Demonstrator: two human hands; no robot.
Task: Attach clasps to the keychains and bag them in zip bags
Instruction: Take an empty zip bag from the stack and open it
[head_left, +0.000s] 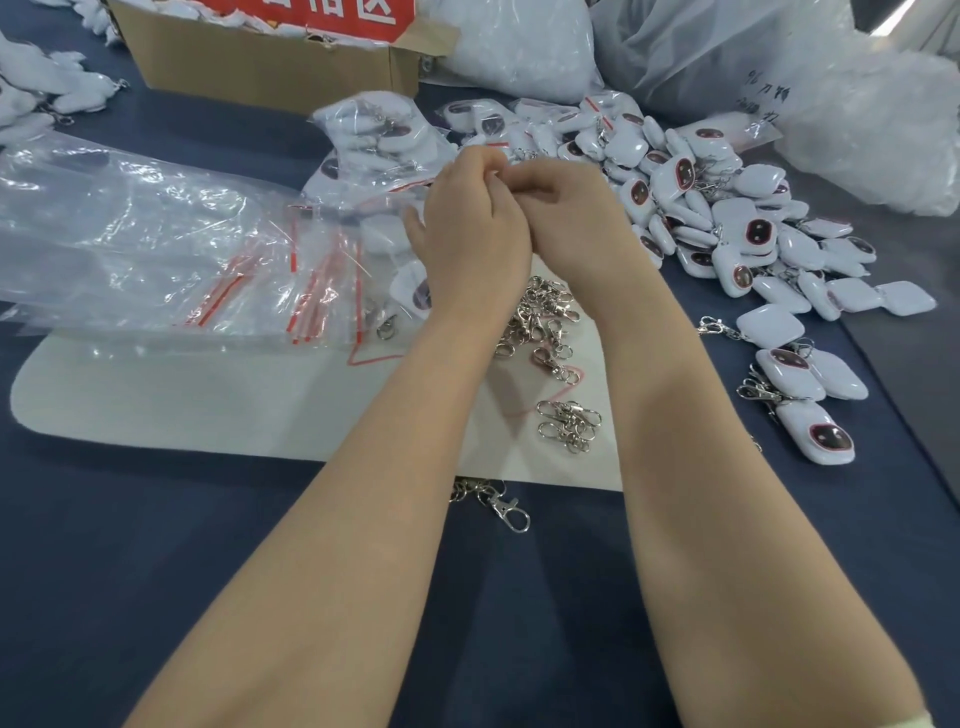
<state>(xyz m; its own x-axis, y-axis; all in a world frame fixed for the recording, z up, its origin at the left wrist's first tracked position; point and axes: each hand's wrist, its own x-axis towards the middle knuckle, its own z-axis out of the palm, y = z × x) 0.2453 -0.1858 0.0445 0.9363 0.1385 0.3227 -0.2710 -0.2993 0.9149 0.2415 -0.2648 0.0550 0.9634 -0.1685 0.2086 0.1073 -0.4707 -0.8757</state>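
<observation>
My left hand (475, 228) and my right hand (571, 218) are pressed together above the table's middle, fingers curled and fingertips meeting around something small that the hands hide. Under my wrists lies a heap of silver clasps (540, 317). A smaller clump of clasps (569, 423) sits nearer me, and a single clasp (506, 506) lies at the white mat's (182, 400) edge. White square keychains (737, 228) with dark oval windows are piled to the right. Empty zip bags (311, 280) with red strips lie to the left. A filled bag of keychains (374, 140) sits behind my hands.
A cardboard box (270, 67) stands at the back left. Large white plastic sacks (779, 67) fill the back right. A big clear plastic sheet (119, 234) covers the left side. White plush items (47, 93) lie at the far left on the dark blue tabletop (156, 571).
</observation>
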